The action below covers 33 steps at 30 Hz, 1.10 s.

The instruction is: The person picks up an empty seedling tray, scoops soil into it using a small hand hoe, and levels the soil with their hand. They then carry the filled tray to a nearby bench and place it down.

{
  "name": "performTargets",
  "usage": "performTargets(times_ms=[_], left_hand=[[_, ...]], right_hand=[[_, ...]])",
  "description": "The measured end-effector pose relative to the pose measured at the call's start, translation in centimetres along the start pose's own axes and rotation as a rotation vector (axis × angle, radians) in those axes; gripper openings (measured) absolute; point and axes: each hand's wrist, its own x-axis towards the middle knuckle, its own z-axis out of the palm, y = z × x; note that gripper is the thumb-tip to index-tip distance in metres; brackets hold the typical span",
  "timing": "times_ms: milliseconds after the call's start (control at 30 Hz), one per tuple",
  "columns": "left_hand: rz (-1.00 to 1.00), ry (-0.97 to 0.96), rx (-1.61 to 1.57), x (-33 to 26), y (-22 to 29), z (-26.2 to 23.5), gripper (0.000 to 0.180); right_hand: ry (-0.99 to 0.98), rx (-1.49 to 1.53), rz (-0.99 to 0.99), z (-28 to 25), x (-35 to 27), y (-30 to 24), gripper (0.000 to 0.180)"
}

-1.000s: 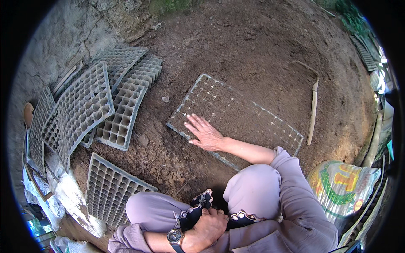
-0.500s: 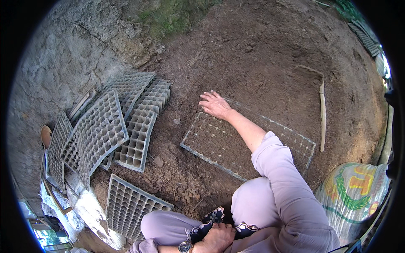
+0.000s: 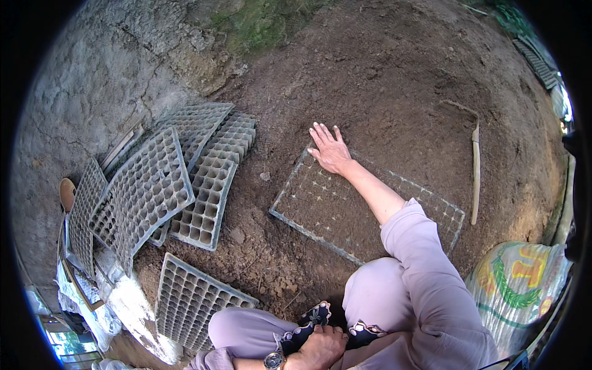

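Both hands bare: right hand (image 3: 331, 150) pressing flat, fingers spread, grasping nothing, at far corner of soil-filled seedling tray (image 3: 308, 203) lying on dirt; left hand (image 3: 320, 346) resting clenched on lap. Levelling soil, apparently; needing even sweeps next.

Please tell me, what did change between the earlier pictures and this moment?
The right hand slid flat across the soil-filled tray, from its near edge to its far corner, away from the person. Nothing was grasped or released. The left hand stayed resting by the knees, and the empty trays stayed stacked on the left.
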Motion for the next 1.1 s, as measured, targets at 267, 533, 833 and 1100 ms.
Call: performTargets(times_ms=[267,533,833,1100], left_hand=[[0.002,-0.034,-0.014,0.1,0.0,-0.7,0.016],[0.069,-0.101,0.000,1.3,1.1,-0.8,0.019],[0.074,-0.089,0.025,1.5,1.3,0.9,0.015],[0.039,-0.227,-0.125,1.9,0.0,-2.1,0.022]], right_hand=[[-0.205,0.108,0.068,0.1,-2.5,-2.4,0.068],[-0.459,0.355,-0.472,-0.6,-9.4,-11.1,0.066],[-0.036,0.048,0.031,-0.1,-7.6,-0.5,0.054],[-0.043,-0.013,0.421,-6.8,-20.5,3.0,0.055]])
